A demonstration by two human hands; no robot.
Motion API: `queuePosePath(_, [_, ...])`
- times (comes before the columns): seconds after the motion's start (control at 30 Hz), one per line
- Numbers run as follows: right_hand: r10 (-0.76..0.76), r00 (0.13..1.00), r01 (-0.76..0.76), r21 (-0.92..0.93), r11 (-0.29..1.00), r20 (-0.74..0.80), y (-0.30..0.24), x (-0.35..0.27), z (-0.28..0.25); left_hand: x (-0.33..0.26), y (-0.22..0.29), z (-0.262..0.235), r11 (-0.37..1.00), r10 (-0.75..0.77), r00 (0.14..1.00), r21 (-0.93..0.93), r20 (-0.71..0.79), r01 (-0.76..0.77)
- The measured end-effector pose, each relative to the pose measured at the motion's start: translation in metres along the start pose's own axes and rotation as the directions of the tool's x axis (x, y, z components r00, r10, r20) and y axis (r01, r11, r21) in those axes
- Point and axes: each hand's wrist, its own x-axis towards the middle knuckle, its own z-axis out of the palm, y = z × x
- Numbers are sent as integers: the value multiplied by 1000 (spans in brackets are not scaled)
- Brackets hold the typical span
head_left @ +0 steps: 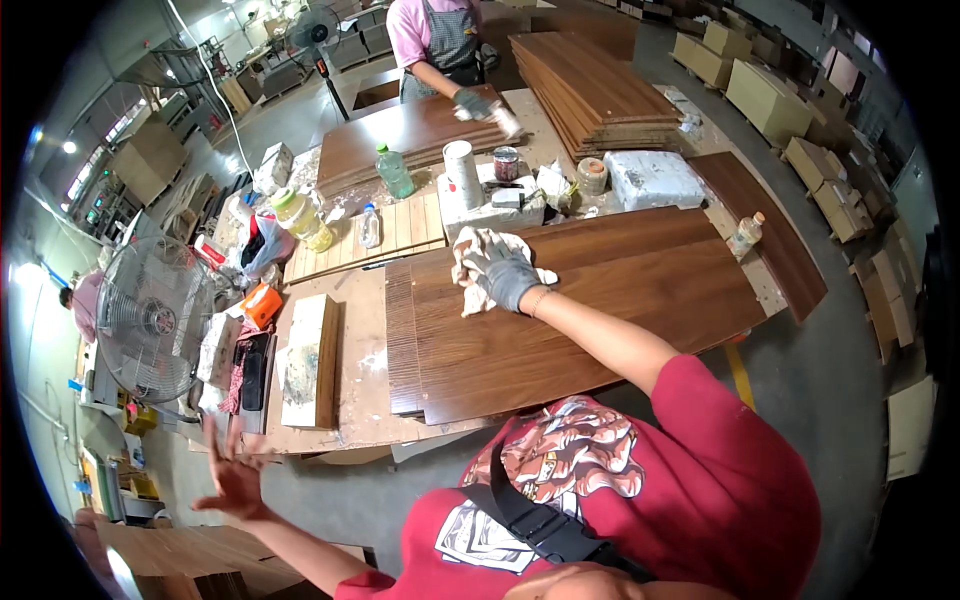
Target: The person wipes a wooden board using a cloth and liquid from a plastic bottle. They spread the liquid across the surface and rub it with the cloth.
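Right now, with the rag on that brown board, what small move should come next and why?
Probably sweep the rag sideways along the wood-grain board. The gloved right hand already presses the rag near the board's far edge, most of its surface lies bare beside it, and the left hand hangs open off the bench.

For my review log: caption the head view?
Gloved right hand presses a white rag on a dark wood panel.

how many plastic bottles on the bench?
4, more may be hidden in the clutter: a green bottle by the far boards, a yellow jug left, a small clear bottle beside it, another small bottle at right.
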Motion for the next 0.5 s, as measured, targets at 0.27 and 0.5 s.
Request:
queuePosePath(0.27, [-95, 942, -39, 386, 922, 321, -98, 32, -45, 138, -99, -166, 719, 130, 494, -262, -860, -644])
queuePosePath(0.5, [177, 979, -170, -69, 983, 103, 65, -62, -74, 186, -225, -101, 959, -38, 829, 213, -558, 187])
